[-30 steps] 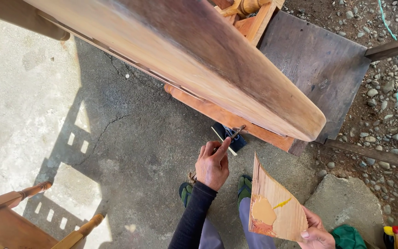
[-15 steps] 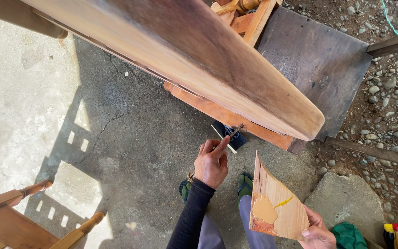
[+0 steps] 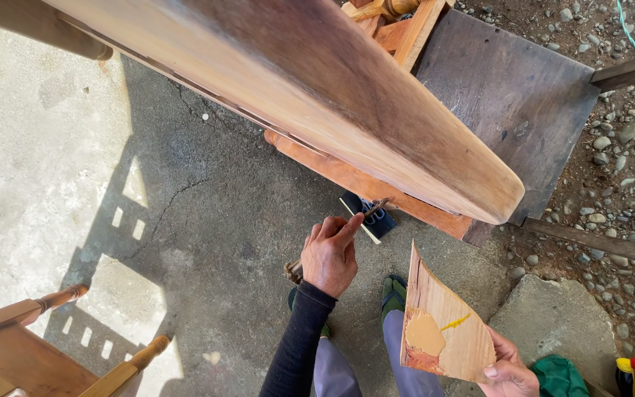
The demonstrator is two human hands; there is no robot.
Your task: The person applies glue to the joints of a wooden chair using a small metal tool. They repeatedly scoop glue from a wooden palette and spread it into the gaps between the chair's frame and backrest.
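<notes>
Left hand (image 3: pixel 330 255) fingers closed on a thin stick (image 3: pixel 365 215) pointing far-right toward the long plank (image 3: pixel 317 88); right hand (image 3: pixel 508 371) grips putty-smeared wood scrap (image 3: pixel 442 323) near-right.

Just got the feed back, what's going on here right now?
A person stands on cracked concrete under a long wooden beam. The left hand grips a thin stick-like tool, its tip pointing toward the beam. The right hand holds a wood scrap carrying a blob of tan paste. A wooden chair stands at lower left.
</notes>
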